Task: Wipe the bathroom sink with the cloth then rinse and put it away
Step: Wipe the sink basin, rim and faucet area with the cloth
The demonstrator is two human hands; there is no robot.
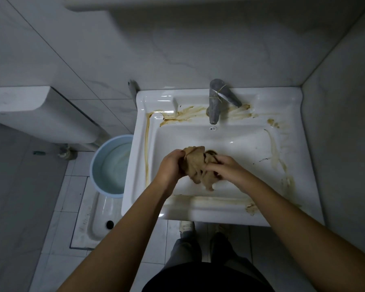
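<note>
One cloth (198,165), gripped by left hand (170,167) and right hand (221,168), fingers curled pinching it. One brown-streaked sink (198,209), one faucet (216,100), one bucket (111,163); tiled bathroom.

Tan cloth (195,163), white sink (249,148) streaked brown, grey tap (216,100), pale blue bucket (111,163), white marbled wall tiles (177,49)

Cloth (196,165): tan-brown, crumpled, bunched above basin centre. Gripped at either side by left hand (171,165) and right hand (221,167); loose corners hang down.
Sink (266,98): white ceramic, rectangular basin. Brown streaks on back ledge and on left, right and front rims. Drain mostly hidden behind cloth, probably dark.
</note>
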